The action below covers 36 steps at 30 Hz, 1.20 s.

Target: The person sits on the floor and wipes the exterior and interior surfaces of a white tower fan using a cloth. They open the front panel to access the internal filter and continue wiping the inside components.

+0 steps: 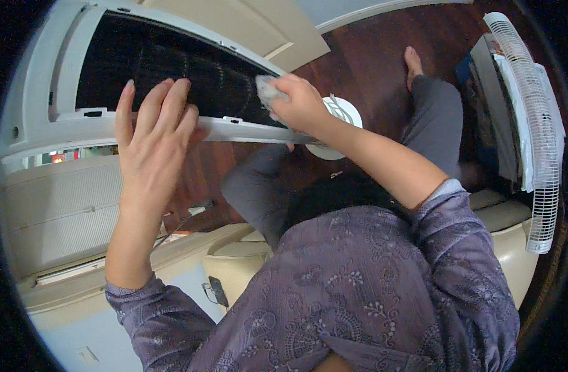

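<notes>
A tall white plastic housing [256, 131] with a long dark opening stands before me, at the upper left of the view. My right hand [300, 104] is closed on a crumpled greyish-white wad [268, 91], perhaps cloth or tissue, at the right end of the dark opening. My left hand [158, 114] lies over the near edge of the housing, its fingers spread and reaching over the opening; the thumb is mostly hidden behind the edge. A round white base [351, 111] with a coiled pale cord on it shows beyond my right wrist.
At the right, a long white plastic grille [535, 116] leans along bags and a grey box-like thing. A cream panelled door [265, 28] stands behind the housing. Dark wood floor [358, 60] lies below. Eyeglasses [209, 292] and a small dark object are near a cream seat [237, 255] at lower left.
</notes>
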{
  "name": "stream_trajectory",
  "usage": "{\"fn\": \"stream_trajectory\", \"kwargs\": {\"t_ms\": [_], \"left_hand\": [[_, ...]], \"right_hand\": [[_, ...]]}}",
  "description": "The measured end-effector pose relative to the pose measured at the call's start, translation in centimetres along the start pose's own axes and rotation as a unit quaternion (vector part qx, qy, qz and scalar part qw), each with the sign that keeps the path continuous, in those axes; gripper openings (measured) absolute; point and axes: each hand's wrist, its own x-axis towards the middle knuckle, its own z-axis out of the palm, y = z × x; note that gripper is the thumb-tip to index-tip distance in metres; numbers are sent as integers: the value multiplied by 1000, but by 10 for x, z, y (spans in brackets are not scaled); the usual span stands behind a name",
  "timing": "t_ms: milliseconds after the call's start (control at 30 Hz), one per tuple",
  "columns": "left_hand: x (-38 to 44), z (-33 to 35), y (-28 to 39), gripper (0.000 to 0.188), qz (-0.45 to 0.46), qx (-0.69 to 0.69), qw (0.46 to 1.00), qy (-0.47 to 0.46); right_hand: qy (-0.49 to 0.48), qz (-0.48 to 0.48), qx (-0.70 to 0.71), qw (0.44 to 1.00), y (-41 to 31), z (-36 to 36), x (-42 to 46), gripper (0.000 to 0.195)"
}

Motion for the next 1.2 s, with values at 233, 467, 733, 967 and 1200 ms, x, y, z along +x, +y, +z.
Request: {"fn": "stream_trajectory", "kwargs": {"t_ms": [233, 467, 733, 967, 1200], "left_hand": [[0, 3, 1, 37, -7, -23, 999, 25], [-2, 8, -3, 37, 5, -4, 999, 44], [-4, 11, -1, 37, -5, -21, 999, 42], [-2, 4, -3, 36, -1, -11, 1000, 28], [2, 1, 1, 34, -7, -24, 999, 28]], "right_hand": [[-3, 7, 47, 999, -10, -7, 8, 41], [-28, 35, 46, 998, -5, -12, 9, 40], [-33, 13, -32, 999, 0, -8, 1, 41], [-90, 106, -1, 990, -16, -22, 3, 42], [4, -79, 102, 992, -33, -7, 13, 39]]}}
